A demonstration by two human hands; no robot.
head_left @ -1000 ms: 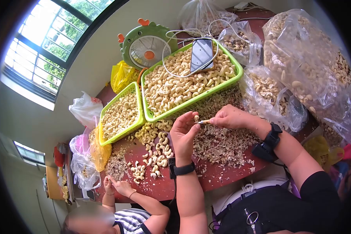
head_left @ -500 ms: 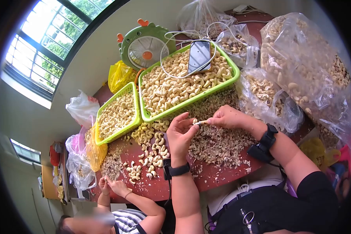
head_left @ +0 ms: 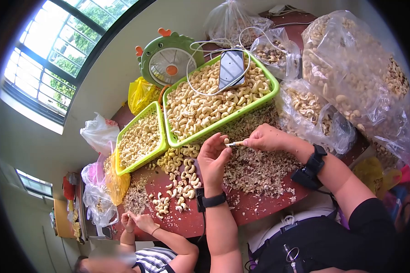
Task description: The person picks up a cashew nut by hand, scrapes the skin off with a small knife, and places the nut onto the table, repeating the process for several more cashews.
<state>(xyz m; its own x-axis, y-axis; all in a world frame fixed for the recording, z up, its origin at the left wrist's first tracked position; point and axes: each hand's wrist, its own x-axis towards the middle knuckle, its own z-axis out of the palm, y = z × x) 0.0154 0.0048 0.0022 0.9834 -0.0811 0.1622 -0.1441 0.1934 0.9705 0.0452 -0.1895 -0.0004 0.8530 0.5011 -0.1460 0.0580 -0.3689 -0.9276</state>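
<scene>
My left hand [head_left: 212, 159] is closed in a pinch around a cashew [head_left: 226, 141], which is mostly hidden by the fingertips. In my right hand [head_left: 265, 138] is a small knife [head_left: 236, 144] with a light handle; its short blade points left and meets the nut. Beneath both hands a heap of peeled skin scraps [head_left: 259, 170] spreads over the red table. Left of my wrist lies a loose pile of cashews [head_left: 184, 182]. Just beyond my hands stands a large green basket [head_left: 223, 119] full of cashews.
A smaller green basket [head_left: 143, 160] of cashews stands at left. A phone [head_left: 231, 68] with a white cable rests on the large basket's nuts, by a green fan [head_left: 171, 59]. A big plastic bag [head_left: 351, 73] of nuts is at right. A co-worker's hands [head_left: 139, 221] are at lower left.
The view has shifted slightly. Both my hands stay together at the cashew, with the knife still against it. The co-worker's hands remain close together.
</scene>
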